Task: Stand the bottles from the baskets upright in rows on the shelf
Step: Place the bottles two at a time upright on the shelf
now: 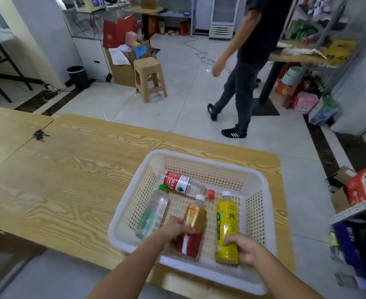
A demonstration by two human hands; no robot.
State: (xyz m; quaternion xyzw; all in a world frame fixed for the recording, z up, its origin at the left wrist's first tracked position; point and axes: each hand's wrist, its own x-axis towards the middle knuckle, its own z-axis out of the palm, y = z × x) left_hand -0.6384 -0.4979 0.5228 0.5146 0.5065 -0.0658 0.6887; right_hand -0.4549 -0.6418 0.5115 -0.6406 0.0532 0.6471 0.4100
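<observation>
Left hand [175, 230] grips the amber bottle [196, 217], right hand [243, 248] grips the yellow bottle [226, 223], both in the white basket [262, 190] at the table's [80, 180] near right corner. A green-capped bottle [153, 212] and a red-capped bottle [182, 183] are crowding in there too, and keys [40, 134] sit by the far left edge.

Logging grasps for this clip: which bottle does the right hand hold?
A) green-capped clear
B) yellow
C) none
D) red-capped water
B: the right hand curls round the base end of the yellow bottle in the basket, while the left hand grips the amber bottle.
</observation>
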